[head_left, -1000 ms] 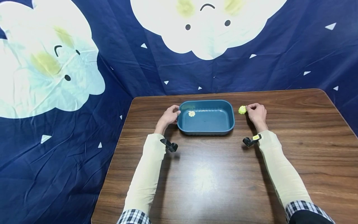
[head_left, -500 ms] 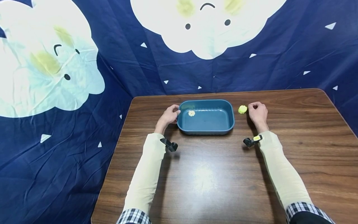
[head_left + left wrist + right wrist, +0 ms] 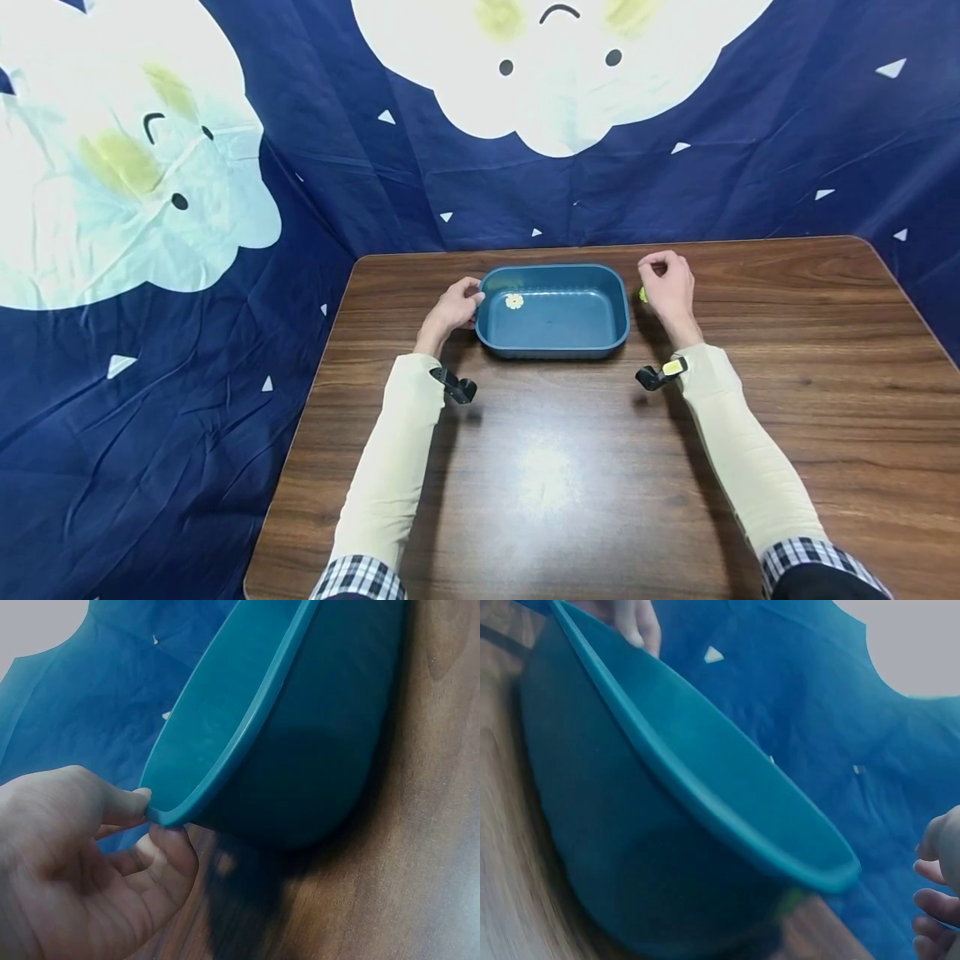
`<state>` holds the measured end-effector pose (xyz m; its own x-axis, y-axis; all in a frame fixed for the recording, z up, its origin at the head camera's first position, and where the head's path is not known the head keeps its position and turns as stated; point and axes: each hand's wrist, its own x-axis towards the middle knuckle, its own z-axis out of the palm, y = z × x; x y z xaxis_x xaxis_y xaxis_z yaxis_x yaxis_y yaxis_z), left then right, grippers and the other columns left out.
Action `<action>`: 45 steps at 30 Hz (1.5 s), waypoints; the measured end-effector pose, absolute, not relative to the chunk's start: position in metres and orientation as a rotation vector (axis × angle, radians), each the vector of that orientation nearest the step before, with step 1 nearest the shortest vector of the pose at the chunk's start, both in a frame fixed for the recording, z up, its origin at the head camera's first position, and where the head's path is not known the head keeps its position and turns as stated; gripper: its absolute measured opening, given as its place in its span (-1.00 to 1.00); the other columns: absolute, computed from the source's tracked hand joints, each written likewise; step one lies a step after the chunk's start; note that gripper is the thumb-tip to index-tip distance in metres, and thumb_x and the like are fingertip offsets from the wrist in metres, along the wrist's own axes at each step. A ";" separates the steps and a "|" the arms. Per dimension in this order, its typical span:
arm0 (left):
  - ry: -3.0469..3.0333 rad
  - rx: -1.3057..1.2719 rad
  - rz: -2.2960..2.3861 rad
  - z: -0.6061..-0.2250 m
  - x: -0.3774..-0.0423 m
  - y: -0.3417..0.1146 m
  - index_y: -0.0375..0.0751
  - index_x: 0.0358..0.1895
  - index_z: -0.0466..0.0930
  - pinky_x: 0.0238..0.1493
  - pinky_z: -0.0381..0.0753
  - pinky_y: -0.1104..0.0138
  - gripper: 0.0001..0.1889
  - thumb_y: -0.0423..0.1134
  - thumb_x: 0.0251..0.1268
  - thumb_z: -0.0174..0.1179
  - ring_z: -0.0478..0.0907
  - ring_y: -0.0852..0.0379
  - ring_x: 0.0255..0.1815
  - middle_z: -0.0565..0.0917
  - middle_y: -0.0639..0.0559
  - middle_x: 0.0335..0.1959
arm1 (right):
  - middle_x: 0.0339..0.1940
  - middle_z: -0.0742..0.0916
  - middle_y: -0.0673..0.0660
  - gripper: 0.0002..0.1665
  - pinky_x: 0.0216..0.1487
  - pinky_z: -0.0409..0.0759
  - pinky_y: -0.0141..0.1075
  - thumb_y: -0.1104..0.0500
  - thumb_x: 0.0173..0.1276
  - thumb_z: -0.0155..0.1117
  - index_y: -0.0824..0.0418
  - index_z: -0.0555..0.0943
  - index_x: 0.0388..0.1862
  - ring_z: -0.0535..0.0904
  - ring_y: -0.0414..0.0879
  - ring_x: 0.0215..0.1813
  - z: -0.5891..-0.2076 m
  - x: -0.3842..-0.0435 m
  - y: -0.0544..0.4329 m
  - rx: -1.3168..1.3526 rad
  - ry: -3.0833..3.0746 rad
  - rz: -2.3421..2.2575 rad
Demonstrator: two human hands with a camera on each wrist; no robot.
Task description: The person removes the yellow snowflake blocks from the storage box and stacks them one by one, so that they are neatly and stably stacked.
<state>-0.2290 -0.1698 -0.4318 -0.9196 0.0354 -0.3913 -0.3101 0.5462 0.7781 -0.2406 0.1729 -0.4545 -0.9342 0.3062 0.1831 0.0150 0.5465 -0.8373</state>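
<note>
A blue-green plastic basin [image 3: 551, 329] stands on the table. My left hand [image 3: 452, 308] pinches its left rim between thumb and fingers, as the left wrist view shows at the rim [image 3: 247, 724]. Inside the basin, toward the left, lies a small pale-yellow flower-shaped piece [image 3: 513, 301]. Just right of the basin my right hand [image 3: 670, 287] hovers with fingers loosely bent. Mostly hidden behind it is a yellow-green ruffled piece [image 3: 642, 295] on the table. In the right wrist view my right hand [image 3: 941, 877] shows nothing between its fingers.
The brown wooden table [image 3: 547, 467] reaches close to a dark-blue cloth [image 3: 315, 167] with white clouds at the back and left. A small black camera sits on each wrist, the left camera [image 3: 457, 387] and the right camera [image 3: 654, 377].
My right hand was at the yellow-green piece, drew slightly right away from it, then shifted left and up over it. My left hand and the basin have stayed put.
</note>
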 end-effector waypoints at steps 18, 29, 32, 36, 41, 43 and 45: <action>2.410 -0.240 1.321 -0.431 -0.229 -0.171 0.00 0.30 0.32 -0.35 0.58 0.34 -0.65 -0.16 0.53 -0.10 0.42 0.07 -0.33 0.43 -0.12 -0.20 | -0.01 0.58 0.26 -0.66 0.16 0.40 -0.05 0.09 0.32 0.27 0.28 0.55 -0.05 0.47 0.16 0.09 -0.442 -0.237 0.107 0.093 -2.524 1.447; 2.405 -0.244 1.330 -0.431 -0.229 -0.171 0.00 0.28 0.34 -0.35 0.59 0.34 -0.66 -0.15 0.53 -0.09 0.43 0.08 -0.33 0.44 -0.09 -0.19 | 0.05 0.54 0.26 -0.62 0.18 0.39 -0.01 0.03 0.36 0.22 0.24 0.50 0.03 0.44 0.14 0.12 -0.454 -0.235 0.070 0.229 -2.739 1.416; 2.411 -0.241 1.327 -0.432 -0.229 -0.171 -0.01 0.28 0.34 -0.34 0.59 0.33 -0.66 -0.15 0.52 -0.09 0.44 0.07 -0.33 0.44 -0.10 -0.19 | 0.07 0.54 0.25 -0.59 0.16 0.37 0.00 0.02 0.37 0.22 0.24 0.49 0.06 0.42 0.14 0.10 -0.457 -0.235 0.063 0.252 -2.804 1.409; 2.413 -0.238 1.329 -0.432 -0.228 -0.171 -0.01 0.28 0.34 -0.32 0.60 0.32 -0.66 -0.16 0.53 -0.10 0.44 0.07 -0.32 0.45 -0.13 -0.15 | 0.10 0.52 0.24 -0.57 0.19 0.34 0.00 0.02 0.38 0.20 0.22 0.47 0.11 0.38 0.14 0.13 -0.459 -0.236 0.054 0.271 -2.890 1.380; 2.408 -0.235 1.334 -0.431 -0.229 -0.171 -0.01 0.28 0.33 -0.31 0.59 0.32 -0.66 -0.16 0.53 -0.10 0.43 0.06 -0.30 0.45 -0.15 -0.11 | 0.19 0.48 0.26 -0.54 0.28 0.30 0.03 0.01 0.39 0.18 0.15 0.46 0.20 0.32 0.19 0.26 -0.461 -0.238 0.042 0.283 -3.015 1.294; 2.409 -0.238 1.331 -0.431 -0.229 -0.171 -0.01 0.28 0.33 -0.31 0.59 0.32 -0.66 -0.16 0.53 -0.10 0.43 0.06 -0.30 0.45 -0.14 -0.12 | 0.22 0.46 0.27 -0.51 0.29 0.29 0.05 0.00 0.40 0.17 0.11 0.45 0.25 0.29 0.22 0.30 -0.462 -0.238 0.038 0.303 -3.074 1.233; 2.408 -0.243 1.331 -0.431 -0.229 -0.171 -0.01 0.28 0.34 -0.32 0.59 0.32 -0.66 -0.17 0.53 -0.10 0.44 0.06 -0.31 0.45 -0.13 -0.12 | 0.25 0.46 0.29 -0.49 0.30 0.28 0.05 0.00 0.40 0.15 0.08 0.44 0.29 0.28 0.23 0.30 -0.462 -0.239 0.034 0.332 -3.126 1.164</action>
<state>-0.2290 -0.1714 -0.4314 -0.9141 0.0304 -0.4044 -0.3262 0.5372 0.7778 -0.2388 0.0341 -0.4616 -0.9586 -0.2552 -0.1265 -0.1102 0.7419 -0.6614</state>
